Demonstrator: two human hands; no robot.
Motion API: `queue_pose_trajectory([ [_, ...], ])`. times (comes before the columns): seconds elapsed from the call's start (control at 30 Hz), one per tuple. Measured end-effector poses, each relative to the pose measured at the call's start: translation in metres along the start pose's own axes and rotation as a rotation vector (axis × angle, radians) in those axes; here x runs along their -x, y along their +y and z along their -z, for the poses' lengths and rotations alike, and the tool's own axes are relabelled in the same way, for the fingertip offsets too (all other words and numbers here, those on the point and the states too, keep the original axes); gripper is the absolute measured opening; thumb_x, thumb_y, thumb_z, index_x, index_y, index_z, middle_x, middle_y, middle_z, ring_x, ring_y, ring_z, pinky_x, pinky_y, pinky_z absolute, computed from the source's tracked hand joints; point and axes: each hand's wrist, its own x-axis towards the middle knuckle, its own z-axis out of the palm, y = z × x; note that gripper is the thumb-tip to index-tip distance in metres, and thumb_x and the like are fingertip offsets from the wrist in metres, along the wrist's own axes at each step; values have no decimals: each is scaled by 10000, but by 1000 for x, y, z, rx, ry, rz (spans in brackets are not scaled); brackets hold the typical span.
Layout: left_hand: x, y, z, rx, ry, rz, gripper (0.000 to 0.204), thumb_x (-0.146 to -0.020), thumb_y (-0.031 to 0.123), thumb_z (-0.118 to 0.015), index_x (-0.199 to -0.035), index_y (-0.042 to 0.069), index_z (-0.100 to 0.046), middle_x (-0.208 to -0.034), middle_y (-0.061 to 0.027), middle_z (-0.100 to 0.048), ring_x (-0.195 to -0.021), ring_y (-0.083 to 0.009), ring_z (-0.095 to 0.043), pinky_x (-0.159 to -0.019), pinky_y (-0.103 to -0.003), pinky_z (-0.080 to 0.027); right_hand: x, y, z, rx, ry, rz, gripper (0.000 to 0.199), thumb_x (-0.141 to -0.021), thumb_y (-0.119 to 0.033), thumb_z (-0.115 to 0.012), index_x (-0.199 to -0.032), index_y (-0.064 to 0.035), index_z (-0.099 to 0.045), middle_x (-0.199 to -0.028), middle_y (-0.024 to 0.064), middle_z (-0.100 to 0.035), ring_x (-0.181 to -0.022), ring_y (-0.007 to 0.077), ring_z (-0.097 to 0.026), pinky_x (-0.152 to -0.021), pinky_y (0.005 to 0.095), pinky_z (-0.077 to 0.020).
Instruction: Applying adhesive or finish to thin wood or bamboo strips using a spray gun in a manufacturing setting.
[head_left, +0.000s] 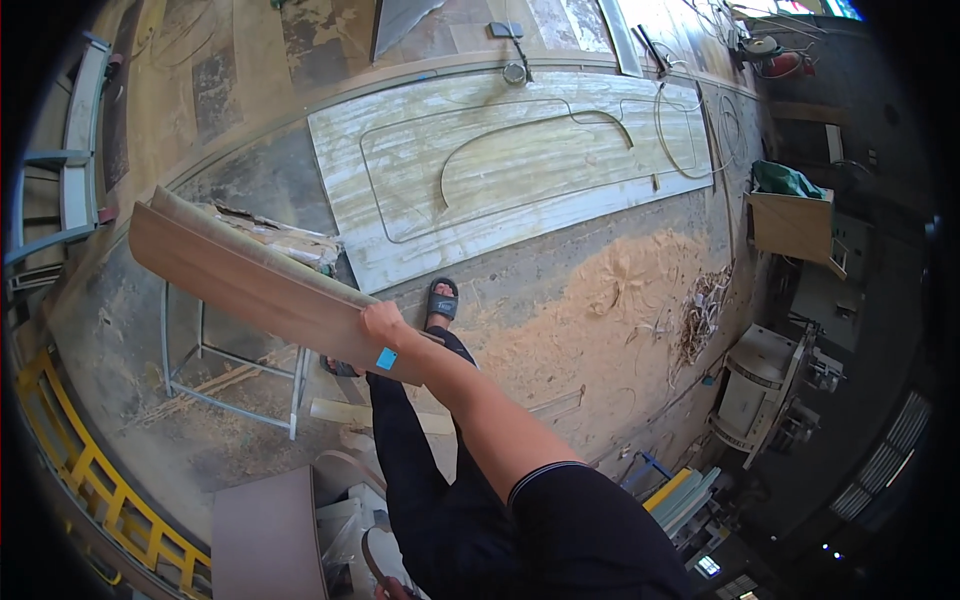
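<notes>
My right hand [383,323] is closed over the edge of a long, curved brown board [260,285], near its right end. A small blue sticker [387,357] sits on the board beside my wrist. The board slants up to the left, above a grey metal frame stand [300,385]. At the lower edge, only a little of my left hand [394,590] shows, its fingers closed at the end of a thin, curved brown strip [372,562]. Most of that hand is out of the picture.
A large pale panel [480,215] with curved outlines lies on the floor ahead. Sawdust [620,290] and a heap of shavings [705,315] spread to the right. A brown box [790,225] stands beyond. Yellow metal framing [90,465] is at left, a brown panel [265,535] near my legs.
</notes>
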Motion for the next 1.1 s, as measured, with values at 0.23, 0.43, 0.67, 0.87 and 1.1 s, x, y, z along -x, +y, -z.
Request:
queue_pose_trajectory([
  [0.23, 13, 26, -24, -483, 79, -461, 455, -979, 338, -746, -1319, 42, -685, -1109, -189, -744, -978, -391, -679, -881, -449, -545, 106, 23, 54, -386, 37, -146, 493, -1003, -486, -539, -1037, -63, -789, -1011, 272, -751, -964, 468, -725, -866, 552, -576],
  [0.43, 109, 85, -49, -251, 9, -729, 475, -1025, 312, -690, -1399, 23, -645, -1171, -210, -758, -1073, -344, -723, -938, -428, -551, 223, -24, 130, -440, -140, 112, 519, -984, -500, -571, -1290, -105, -714, -1238, 228, -720, -1136, 403, -703, -956, 497, -561],
  [0.67, 147, 134, -45, -62, -195, -922, 469, -944, 292, -810, -1270, -31, -714, -1036, -154, -790, -929, -217, -750, -855, -355, -572, 399, -128, 198, -593, 238, 974, 570, -824, -260, -748, -1358, -83, -655, -1331, 233, -662, -1321, 418, -572, -1059, 494, -492],
  [0.87, 147, 158, -15, -40, -513, -1008, 376, -962, 191, -789, -1263, -25, -722, -1080, -112, -781, -958, -137, -708, -853, -291, -549, 453, -133, 175, -525, 46, 486, 280, -916, -288, -712, -970, -16, -669, -940, 219, -694, -954, 429, -682, -846, 516, -526],
  [1.1, 189, 153, -17, -437, -333, -1191, 329, -1036, 356, -683, -1257, 125, -764, -1058, -128, -784, -929, -214, -742, -830, -358, -550, 536, -43, 185, -429, 469, 187, 258, -948, -313, -674, -1027, -70, -711, -909, 197, -706, -892, 421, -703, -783, 507, -562],
])
